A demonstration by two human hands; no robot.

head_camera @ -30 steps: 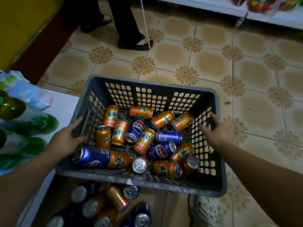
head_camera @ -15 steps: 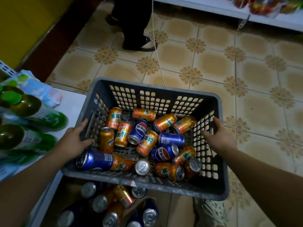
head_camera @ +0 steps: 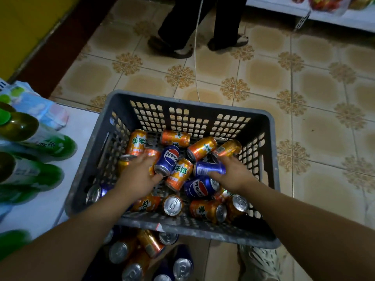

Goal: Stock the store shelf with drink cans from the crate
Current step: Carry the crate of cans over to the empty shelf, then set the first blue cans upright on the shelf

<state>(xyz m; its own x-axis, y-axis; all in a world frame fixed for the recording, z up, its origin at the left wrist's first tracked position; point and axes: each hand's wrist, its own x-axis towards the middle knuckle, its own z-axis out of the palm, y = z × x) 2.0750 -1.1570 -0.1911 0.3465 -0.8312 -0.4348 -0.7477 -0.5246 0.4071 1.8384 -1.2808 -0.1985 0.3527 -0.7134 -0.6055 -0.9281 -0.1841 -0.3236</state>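
Both hands are inside the grey crate (head_camera: 182, 102). The left grip (head_camera: 140, 176) lies with its fingers spread over an orange can (head_camera: 155, 153). Its thumb sits against the end of a blue Pepsi can (head_camera: 169, 159) just to its right. The fingers are blurred, so I cannot tell whether this grip has closed on anything.

The right grip (head_camera: 233, 175) has its fingers curled over and its thumb under a blue can (head_camera: 209, 168) lying on its side, and it holds that can. Between the two grips lies a tilted orange can with green lettering (head_camera: 179, 174). Just nearside of the right grip is a second Pepsi can (head_camera: 199, 188). Other orange cans lie loose beyond and below both grips, some showing silver tops.

To the left of the left grip, the crate overlaps the edge of a white shelf (head_camera: 81, 134), which carries green bottles (head_camera: 36, 138). Below the crate's near rim, under both forearms, more cans (head_camera: 146, 246) stand packed together.

Beyond the crate, on the tiled floor (head_camera: 304, 118), stand the legs of a second person (head_camera: 182, 27), with a white cord (head_camera: 195, 57) hanging in front of them.
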